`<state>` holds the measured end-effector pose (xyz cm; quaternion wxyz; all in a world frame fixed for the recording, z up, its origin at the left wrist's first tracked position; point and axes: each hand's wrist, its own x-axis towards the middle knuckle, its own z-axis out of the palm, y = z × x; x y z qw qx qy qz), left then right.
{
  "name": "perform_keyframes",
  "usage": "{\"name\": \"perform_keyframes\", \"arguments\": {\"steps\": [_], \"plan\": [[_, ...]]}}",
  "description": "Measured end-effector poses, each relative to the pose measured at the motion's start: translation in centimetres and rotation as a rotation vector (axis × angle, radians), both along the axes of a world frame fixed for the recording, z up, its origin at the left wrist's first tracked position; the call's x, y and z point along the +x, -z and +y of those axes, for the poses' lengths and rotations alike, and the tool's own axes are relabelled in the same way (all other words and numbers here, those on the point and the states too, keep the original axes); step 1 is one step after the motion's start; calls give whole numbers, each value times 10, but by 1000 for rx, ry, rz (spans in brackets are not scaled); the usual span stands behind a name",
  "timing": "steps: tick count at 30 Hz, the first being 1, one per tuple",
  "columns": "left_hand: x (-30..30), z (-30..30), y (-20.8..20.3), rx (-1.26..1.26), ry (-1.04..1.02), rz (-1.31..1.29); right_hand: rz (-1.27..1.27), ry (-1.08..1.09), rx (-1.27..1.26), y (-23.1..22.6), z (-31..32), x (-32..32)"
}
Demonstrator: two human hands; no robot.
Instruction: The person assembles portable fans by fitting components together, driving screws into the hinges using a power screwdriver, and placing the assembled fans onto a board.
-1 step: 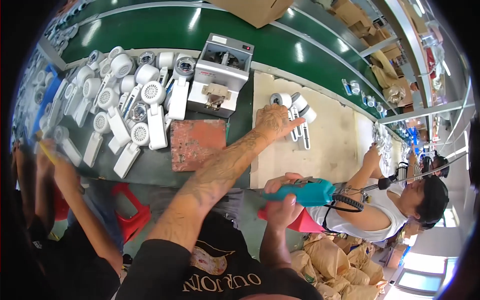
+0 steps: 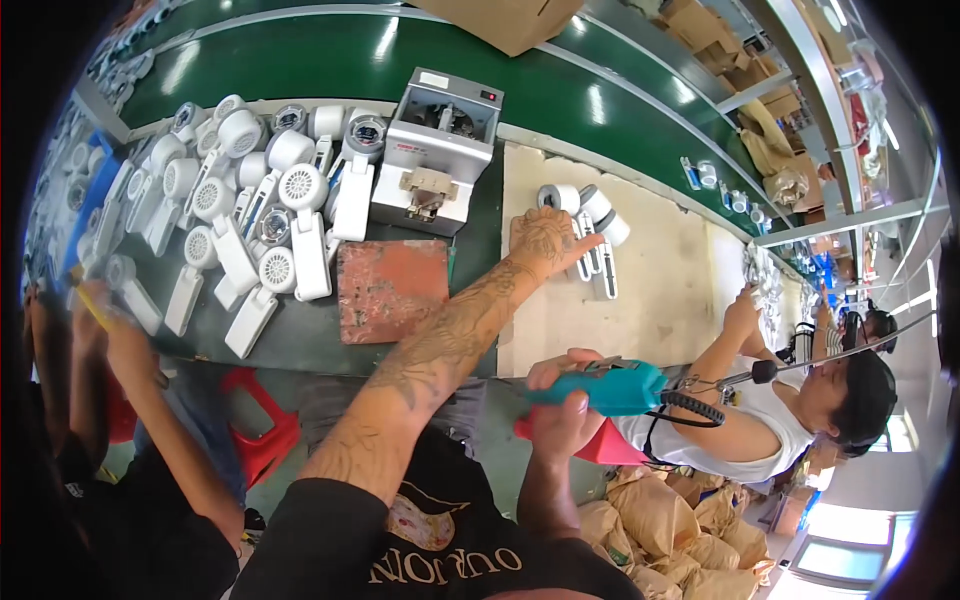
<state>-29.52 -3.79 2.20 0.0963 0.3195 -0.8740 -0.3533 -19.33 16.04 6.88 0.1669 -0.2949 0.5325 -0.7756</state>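
Note:
My left hand (image 2: 543, 240) reaches across to several white handheld fans (image 2: 597, 203) lying in a cluster on a cardboard sheet. Its fingers curl down over the nearest fan, their tips out of sight, and the thumb sticks out to the right above the handles. In my right hand (image 2: 562, 412), close to my body, is a teal electric screwdriver (image 2: 612, 388) held level, with a black coiled cord at its right end. The cardboard (image 2: 655, 290) covers the right part of the bench.
A grey metal machine (image 2: 437, 150) stands behind a worn red plate (image 2: 392, 290). Many white fans (image 2: 237, 250) pile up at left. Beyond runs a green conveyor (image 2: 330, 55). People work on both sides; a red stool (image 2: 262, 425) and brown sacks (image 2: 650, 510) stand below.
The bench and machine sit very slightly further left in the picture. Both hands keep their places, with the screwdriver still in the right one.

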Motion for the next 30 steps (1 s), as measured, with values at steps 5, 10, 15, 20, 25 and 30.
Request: {"name": "perform_keyframes", "arguments": {"steps": [5, 10, 15, 20, 25, 30], "plan": [[0, 1, 30, -63, -108, 153, 16, -34, 68, 1, 18, -2], [33, -17, 29, -240, -186, 253, 30, -122, 130, 4, 9, -10], [89, -2, -2, -307, -75, 589, 11, -124, 163, 4, -14, -14], [180, -3, -24, -322, -36, 591, -114, -185, 103, -4, -36, -14], [237, -25, -11, -246, 15, 475, -144, -254, -60, -16, -86, -15], [244, -35, 3, -352, 55, 421, -23, -324, -149, -19, -179, -11]]}}
